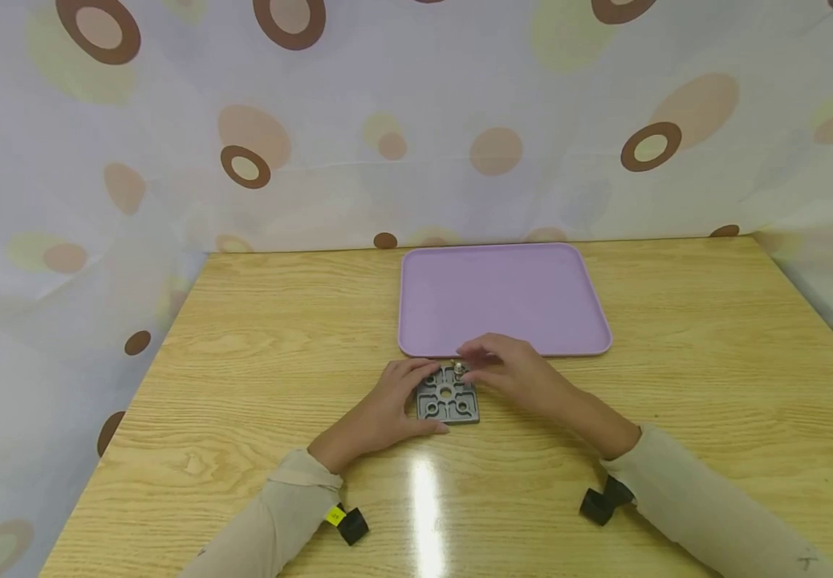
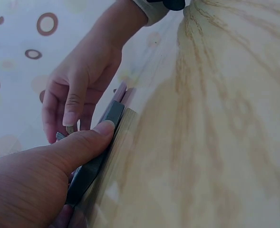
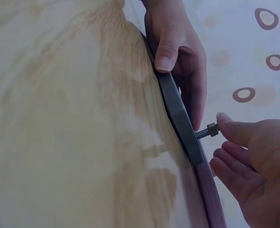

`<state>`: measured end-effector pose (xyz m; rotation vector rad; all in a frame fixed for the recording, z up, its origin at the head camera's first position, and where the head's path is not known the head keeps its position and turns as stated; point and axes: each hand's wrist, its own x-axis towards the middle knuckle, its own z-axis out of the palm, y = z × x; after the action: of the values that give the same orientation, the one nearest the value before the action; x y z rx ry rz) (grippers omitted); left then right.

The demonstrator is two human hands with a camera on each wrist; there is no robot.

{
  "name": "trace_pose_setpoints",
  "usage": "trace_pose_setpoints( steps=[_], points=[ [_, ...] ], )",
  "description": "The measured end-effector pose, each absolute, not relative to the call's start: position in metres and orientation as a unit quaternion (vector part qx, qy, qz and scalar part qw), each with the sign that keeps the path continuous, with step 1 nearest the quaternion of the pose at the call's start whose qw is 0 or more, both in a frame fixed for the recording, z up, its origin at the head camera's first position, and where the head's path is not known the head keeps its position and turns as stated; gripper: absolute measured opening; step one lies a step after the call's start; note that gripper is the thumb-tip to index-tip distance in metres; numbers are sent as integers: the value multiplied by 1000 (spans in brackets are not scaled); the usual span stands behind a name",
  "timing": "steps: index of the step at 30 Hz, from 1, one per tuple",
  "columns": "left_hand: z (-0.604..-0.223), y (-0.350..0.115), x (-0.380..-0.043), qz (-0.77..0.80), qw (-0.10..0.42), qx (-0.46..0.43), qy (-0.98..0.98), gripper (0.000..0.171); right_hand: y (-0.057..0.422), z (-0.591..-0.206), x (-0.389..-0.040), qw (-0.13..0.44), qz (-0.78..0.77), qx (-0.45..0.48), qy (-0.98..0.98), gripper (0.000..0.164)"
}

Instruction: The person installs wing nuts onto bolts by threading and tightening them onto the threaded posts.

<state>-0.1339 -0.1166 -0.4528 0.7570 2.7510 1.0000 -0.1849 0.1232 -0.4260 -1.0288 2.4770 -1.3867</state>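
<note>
A square grey metal plate (image 1: 446,394) with ribs and several round holes lies on the table. My left hand (image 1: 393,404) grips it from the left, thumb along the near edge and fingers at the far edge. A threaded bolt (image 3: 203,134) stands up from the plate's far right corner, with a brassy hex nut (image 3: 213,129) at its upper end. The thumb of my right hand (image 1: 521,373) touches the nut. In the right wrist view, the other visible fingers (image 3: 232,164) are loosely bent and apart from it.
A purple tray (image 1: 499,301) lies just beyond the plate, its near rim close to both hands. The wooden table (image 1: 279,321) meets a patterned cloth (image 1: 445,96) at the back and sides. Black straps or mounts (image 1: 352,526) hang at both sleeves.
</note>
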Motion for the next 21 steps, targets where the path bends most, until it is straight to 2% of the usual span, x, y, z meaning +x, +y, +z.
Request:
trace_pose_setpoints(
  steps=[11,21],
  points=[
    [-451,-117,-133,337,64,253,905,89,121,-426,-183,70,-445,-353,820,43],
    [-450,-116,-133,339,66,250,905,88,122,-424,-182,73,-418,-373,825,39]
  ],
)
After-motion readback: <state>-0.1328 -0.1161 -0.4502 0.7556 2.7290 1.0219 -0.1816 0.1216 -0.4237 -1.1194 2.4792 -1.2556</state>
